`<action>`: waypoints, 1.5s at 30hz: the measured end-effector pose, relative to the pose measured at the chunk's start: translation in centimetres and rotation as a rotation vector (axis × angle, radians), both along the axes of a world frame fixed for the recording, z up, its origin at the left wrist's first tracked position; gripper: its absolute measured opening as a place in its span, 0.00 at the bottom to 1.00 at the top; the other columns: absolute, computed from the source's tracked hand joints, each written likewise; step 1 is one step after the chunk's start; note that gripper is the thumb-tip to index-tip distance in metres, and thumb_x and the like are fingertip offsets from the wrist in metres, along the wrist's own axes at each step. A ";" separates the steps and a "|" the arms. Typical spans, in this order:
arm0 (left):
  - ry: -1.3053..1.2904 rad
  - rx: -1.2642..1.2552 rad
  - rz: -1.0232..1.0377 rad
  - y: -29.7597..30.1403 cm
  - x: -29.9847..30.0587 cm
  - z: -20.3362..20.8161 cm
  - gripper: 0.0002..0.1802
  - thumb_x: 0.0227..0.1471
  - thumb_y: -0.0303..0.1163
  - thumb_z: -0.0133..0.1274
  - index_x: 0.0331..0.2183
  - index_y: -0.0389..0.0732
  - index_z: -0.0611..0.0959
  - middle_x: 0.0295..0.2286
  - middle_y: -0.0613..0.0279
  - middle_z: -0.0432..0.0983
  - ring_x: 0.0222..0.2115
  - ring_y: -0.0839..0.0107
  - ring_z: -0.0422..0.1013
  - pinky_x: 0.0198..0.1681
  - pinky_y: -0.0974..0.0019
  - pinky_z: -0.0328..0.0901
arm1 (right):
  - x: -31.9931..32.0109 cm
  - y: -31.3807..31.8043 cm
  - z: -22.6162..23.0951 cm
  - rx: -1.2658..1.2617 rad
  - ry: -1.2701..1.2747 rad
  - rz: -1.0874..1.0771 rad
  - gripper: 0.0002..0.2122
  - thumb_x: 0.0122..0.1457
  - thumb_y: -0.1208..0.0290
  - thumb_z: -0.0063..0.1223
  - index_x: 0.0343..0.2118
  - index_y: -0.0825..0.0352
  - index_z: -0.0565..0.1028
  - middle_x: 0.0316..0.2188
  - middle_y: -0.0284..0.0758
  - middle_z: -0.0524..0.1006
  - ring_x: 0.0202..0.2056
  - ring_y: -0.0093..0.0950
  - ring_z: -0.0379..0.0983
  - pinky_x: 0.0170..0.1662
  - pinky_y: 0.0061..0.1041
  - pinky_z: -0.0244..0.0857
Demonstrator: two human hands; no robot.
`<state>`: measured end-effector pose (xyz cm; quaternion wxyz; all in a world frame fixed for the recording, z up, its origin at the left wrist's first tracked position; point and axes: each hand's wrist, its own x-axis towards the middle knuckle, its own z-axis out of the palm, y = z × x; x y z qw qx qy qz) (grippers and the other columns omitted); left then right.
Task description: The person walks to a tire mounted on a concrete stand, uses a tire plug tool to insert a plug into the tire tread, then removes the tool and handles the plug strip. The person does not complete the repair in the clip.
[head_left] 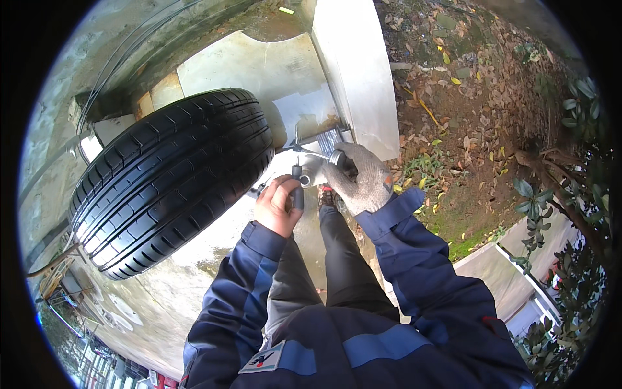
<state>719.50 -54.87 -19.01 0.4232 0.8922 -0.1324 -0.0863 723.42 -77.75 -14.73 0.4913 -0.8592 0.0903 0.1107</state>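
Note:
My bare left hand (277,209) is closed round the black handle of a slim tool (297,175), whose thin shaft points away from me. My right hand (364,181), in a grey knit glove, grips a round, silver-rimmed dark piece (337,158). From that piece a thin light rod (314,153) runs left to the slim tool's shaft; whether they touch I cannot tell. Under both hands is a white object with a round, dark-centred part (304,180), partly hidden. Left of my left hand stands a large black tyre (172,181).
A pale board (253,65) lies beyond the tyre, beside a white upright slab (356,71). Leaf-strewn soil (466,123) spreads to the right, with leafy branches (534,201) at its edge. Cables (107,71) run along the concrete at the far left.

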 end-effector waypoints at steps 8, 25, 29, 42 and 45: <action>0.424 -0.722 0.401 -1.2 0.8 1.2 0.24 0.51 0.14 0.51 0.49 0.41 0.76 0.47 0.53 0.78 0.39 0.71 0.76 0.45 0.66 0.72 | 3.4 0.0 1.0 0.374 -0.099 -0.136 0.14 0.61 0.66 0.65 0.43 0.70 0.79 0.31 0.36 0.81 0.32 0.25 0.79 0.37 0.27 0.73; 0.671 -1.697 0.536 -0.9 2.0 0.9 0.25 0.44 0.20 0.46 0.48 0.40 0.76 0.43 0.39 0.75 0.31 0.62 0.71 0.41 0.62 0.71 | 3.7 0.4 0.9 0.484 0.069 -0.203 0.14 0.65 0.72 0.63 0.51 0.72 0.79 0.30 0.28 0.78 0.28 0.15 0.70 0.32 0.16 0.66; 0.727 -1.710 0.442 -1.1 1.9 0.7 0.26 0.46 0.22 0.45 0.50 0.47 0.75 0.47 0.47 0.71 0.33 0.63 0.69 0.40 0.64 0.72 | 5.5 0.2 0.8 0.485 0.004 -0.224 0.15 0.65 0.72 0.62 0.52 0.71 0.78 0.31 0.28 0.78 0.29 0.15 0.70 0.32 0.17 0.66; 0.780 -1.797 0.443 -1.8 2.1 0.6 0.23 0.44 0.27 0.50 0.46 0.47 0.78 0.42 0.52 0.74 0.28 0.69 0.67 0.39 0.58 0.68 | 4.5 -0.1 0.8 0.611 -0.026 -0.271 0.17 0.65 0.72 0.62 0.54 0.73 0.77 0.32 0.29 0.78 0.30 0.16 0.72 0.36 0.17 0.69; 0.786 -1.808 0.441 -1.7 2.2 0.5 0.23 0.43 0.27 0.50 0.45 0.46 0.78 0.42 0.52 0.74 0.27 0.69 0.66 0.38 0.58 0.68 | 4.1 0.0 1.2 0.419 0.013 -0.181 0.16 0.65 0.74 0.62 0.54 0.72 0.77 0.34 0.29 0.79 0.32 0.14 0.72 0.37 0.16 0.69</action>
